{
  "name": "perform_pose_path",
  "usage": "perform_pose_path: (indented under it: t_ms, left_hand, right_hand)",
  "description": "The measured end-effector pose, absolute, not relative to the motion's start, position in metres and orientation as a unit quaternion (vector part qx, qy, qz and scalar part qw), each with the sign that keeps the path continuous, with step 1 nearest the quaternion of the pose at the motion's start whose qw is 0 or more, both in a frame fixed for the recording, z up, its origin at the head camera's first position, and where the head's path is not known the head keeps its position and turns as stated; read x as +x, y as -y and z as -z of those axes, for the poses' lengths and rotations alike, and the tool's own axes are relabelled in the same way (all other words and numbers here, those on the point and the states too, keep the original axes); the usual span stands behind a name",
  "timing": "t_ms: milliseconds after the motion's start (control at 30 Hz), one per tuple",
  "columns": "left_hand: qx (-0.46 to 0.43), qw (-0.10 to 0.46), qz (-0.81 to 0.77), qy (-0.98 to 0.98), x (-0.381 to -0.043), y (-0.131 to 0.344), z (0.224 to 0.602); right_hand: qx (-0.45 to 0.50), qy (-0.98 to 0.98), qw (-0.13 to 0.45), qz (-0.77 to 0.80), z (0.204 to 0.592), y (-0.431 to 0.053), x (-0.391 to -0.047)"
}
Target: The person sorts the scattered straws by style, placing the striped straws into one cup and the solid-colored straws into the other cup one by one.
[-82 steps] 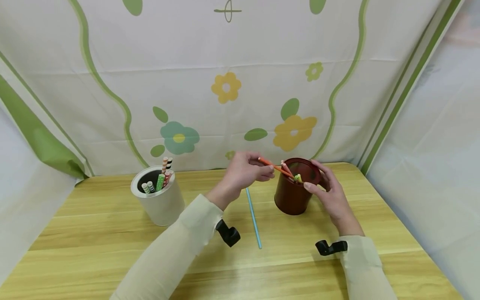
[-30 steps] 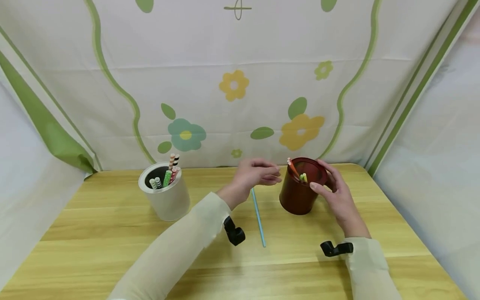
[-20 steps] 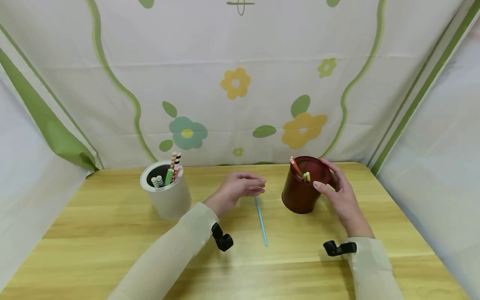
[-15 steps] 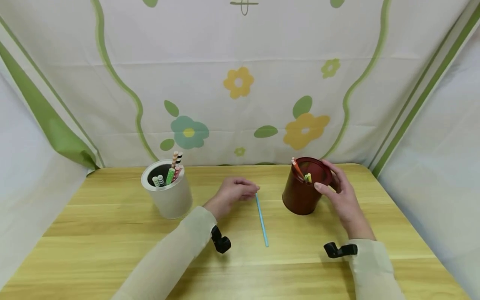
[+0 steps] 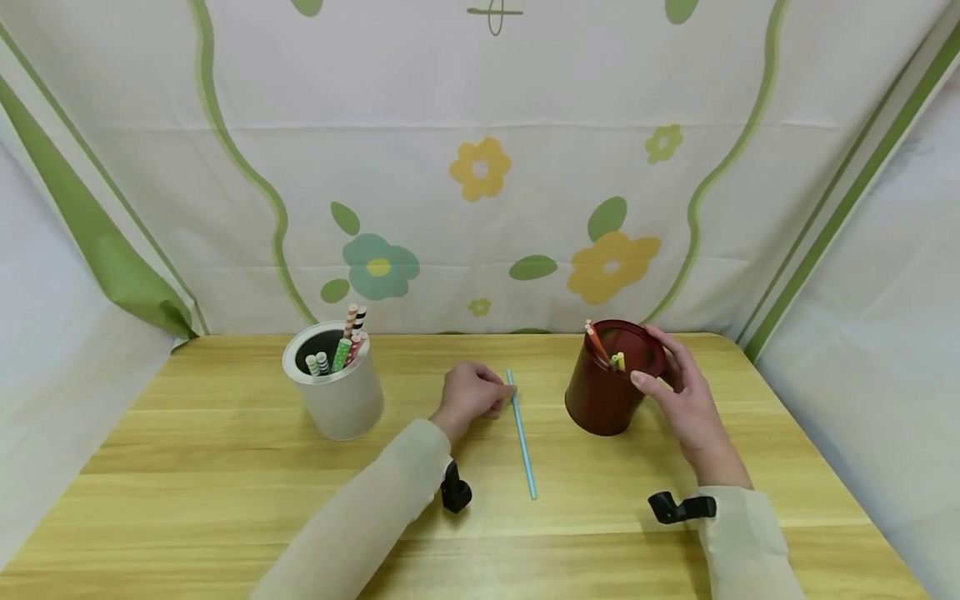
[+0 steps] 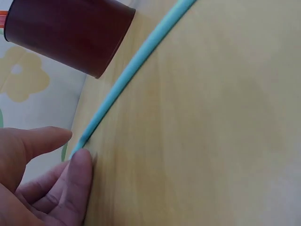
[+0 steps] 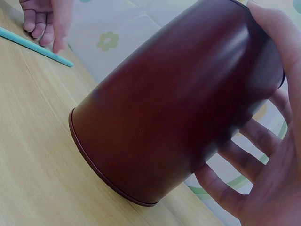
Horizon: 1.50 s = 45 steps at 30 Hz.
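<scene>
A light blue straw (image 5: 522,450) lies on the table between the two containers. My left hand (image 5: 470,395) is at its far end, with the fingertips at the straw. In the left wrist view the thumb (image 6: 51,141) stands apart from the forefinger, which touches or nearly touches the straw. My right hand (image 5: 688,406) grips the dark red canister (image 5: 597,396) by its right side and rim, thumb in front and fingers behind. Several plain straws (image 5: 595,340) in orange, green and yellow stick up from the canister, which stands upright.
On the left stands a white canister (image 5: 337,408) holding several patterned straws (image 5: 341,354). A flowered cloth (image 5: 480,217) hangs behind the wooden table (image 5: 187,500), and pale cloth walls close both sides.
At first my left hand held an orange straw at the dark red canister's rim. It let go of it there, then moved left and down to the blue straw. The right hand keeps its grip.
</scene>
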State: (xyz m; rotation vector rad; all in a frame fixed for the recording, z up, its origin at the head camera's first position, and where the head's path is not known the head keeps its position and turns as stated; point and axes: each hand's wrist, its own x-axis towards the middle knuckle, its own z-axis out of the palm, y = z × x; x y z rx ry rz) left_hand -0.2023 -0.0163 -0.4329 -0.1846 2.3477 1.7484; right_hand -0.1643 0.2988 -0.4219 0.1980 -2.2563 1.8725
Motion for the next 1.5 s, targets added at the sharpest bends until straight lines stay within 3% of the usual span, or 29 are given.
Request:
perform_pose_path:
  t_ms: [367,567,1067,1500]
  left_hand:
    - [-0.061,0.041,-0.463,-0.883,-0.203,-0.002,0.43]
    - [-0.045,0.047,-0.446,-0.893,-0.201,0.0,0.427]
    - [-0.086,0.153,-0.664,-0.727,-0.205,0.031,0.42]
    - [-0.085,0.109,-0.75,-0.647,-0.202,0.04,0.38]
  right_hand:
    - [0.065,0.762,0.103,-0.637,0.421,-0.298,-0.162]
    - [0.067,0.76,0.104,-0.639,0.423,-0.297,-0.162]
    - [0.07,0.764,0.104,-0.633,0.423,-0.299,-0.162]
    - [0.068,0.761,0.105,-0.637,0.422,-0.298,-0.161]
